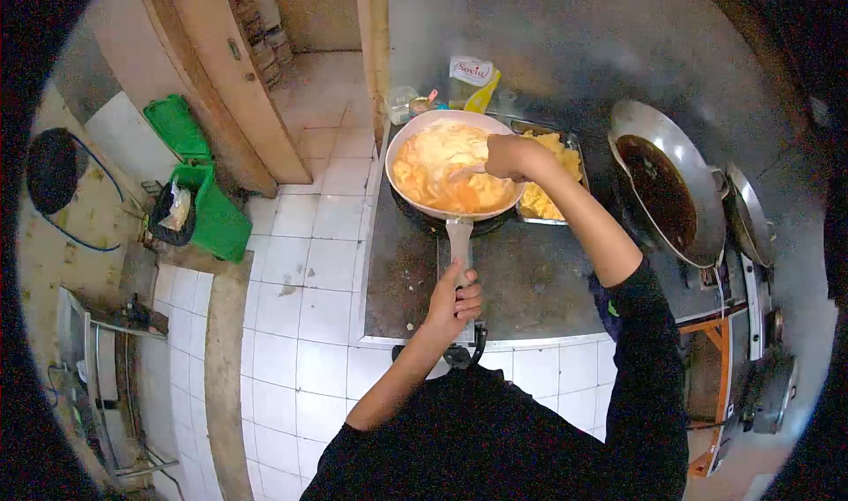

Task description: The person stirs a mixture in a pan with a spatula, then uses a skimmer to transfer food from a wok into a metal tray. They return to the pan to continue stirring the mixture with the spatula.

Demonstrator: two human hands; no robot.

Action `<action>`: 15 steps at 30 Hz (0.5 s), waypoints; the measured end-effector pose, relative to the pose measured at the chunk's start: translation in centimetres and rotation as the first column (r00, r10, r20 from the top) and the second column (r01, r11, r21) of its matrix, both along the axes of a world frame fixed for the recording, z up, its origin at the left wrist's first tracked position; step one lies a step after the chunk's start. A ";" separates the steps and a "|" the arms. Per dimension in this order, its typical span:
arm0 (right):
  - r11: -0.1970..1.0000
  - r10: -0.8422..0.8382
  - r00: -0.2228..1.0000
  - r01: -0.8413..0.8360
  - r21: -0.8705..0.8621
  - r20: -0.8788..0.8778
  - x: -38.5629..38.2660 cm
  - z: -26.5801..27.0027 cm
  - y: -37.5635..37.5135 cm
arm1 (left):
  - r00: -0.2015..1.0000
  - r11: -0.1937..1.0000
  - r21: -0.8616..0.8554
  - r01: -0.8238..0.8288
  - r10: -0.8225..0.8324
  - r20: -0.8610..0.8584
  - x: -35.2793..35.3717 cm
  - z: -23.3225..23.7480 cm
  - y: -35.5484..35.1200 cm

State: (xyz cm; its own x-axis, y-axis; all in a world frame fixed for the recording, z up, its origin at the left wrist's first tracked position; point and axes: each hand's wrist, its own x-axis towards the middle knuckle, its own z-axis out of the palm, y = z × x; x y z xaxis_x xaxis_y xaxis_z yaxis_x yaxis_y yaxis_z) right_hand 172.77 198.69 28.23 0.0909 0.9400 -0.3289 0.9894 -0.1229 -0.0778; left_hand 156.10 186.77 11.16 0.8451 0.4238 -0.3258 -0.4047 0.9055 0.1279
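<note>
A light-coloured frying pan (397, 176) sits over the burner, with yellow and orange egg mixture (440, 167) inside. My left hand (455, 300) is wrapped round the pan's pale handle (459, 238). Over the pan's right side, my right hand (511, 158) is closed on a thin utensil (468, 173) whose end dips into the egg; its exact shape is unclear. Behind my right forearm, a metal tray (583, 170) holds yellow cooked egg (541, 203).
A wok (704, 210) of dark liquid stands right, beside another metal pan (751, 214). Behind the frying pan are a yellow-and-white pouch (474, 82) and a clear container (400, 102). A green bin (221, 217) stands on the floor, left.
</note>
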 end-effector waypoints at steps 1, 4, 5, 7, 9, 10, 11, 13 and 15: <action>0.999 0.016 1.000 -0.016 -0.034 0.004 0.1 -0.1 0.8 | 1.000 1.000 0.003 -0.007 0.007 0.005 0.0 0.1 -0.1; 0.997 0.065 0.998 -0.066 -0.034 -0.022 -0.1 -0.3 2.7 | 0.999 0.999 -0.019 -0.026 0.025 -0.024 -0.1 0.3 -0.1; 0.997 0.070 0.997 -0.071 -0.028 -0.017 -0.1 -0.3 3.3 | 0.999 1.000 0.002 -0.029 0.029 -0.038 -0.1 0.4 -0.2; 1.000 0.028 0.999 -0.027 0.011 -0.021 -0.2 -0.4 4.1 | 0.998 0.999 0.027 -0.037 0.038 -0.050 0.0 0.5 -0.1; 0.998 -0.037 0.996 0.041 0.039 -0.079 0.5 -1.3 5.8 | 0.992 0.996 0.073 -0.057 0.065 -0.112 0.0 0.5 -0.3; 0.992 -0.106 0.984 0.115 0.057 -0.142 1.0 -1.7 6.6 | 0.991 0.996 0.072 -0.059 0.067 -0.114 0.0 0.5 -0.4; 0.993 -0.093 0.976 0.106 0.057 -0.195 1.3 -0.9 6.3 | 0.989 0.998 0.042 -0.051 0.056 -0.137 0.0 0.5 -0.4; 0.996 -0.084 0.987 0.089 0.029 -0.136 1.6 0.7 6.2 | 0.986 0.999 0.018 -0.041 0.044 -0.161 0.0 0.5 -0.3; 0.992 -0.111 0.952 0.125 0.033 -0.285 2.1 3.4 4.0 | 0.991 0.995 0.076 -0.061 0.069 -0.112 0.1 0.2 -0.3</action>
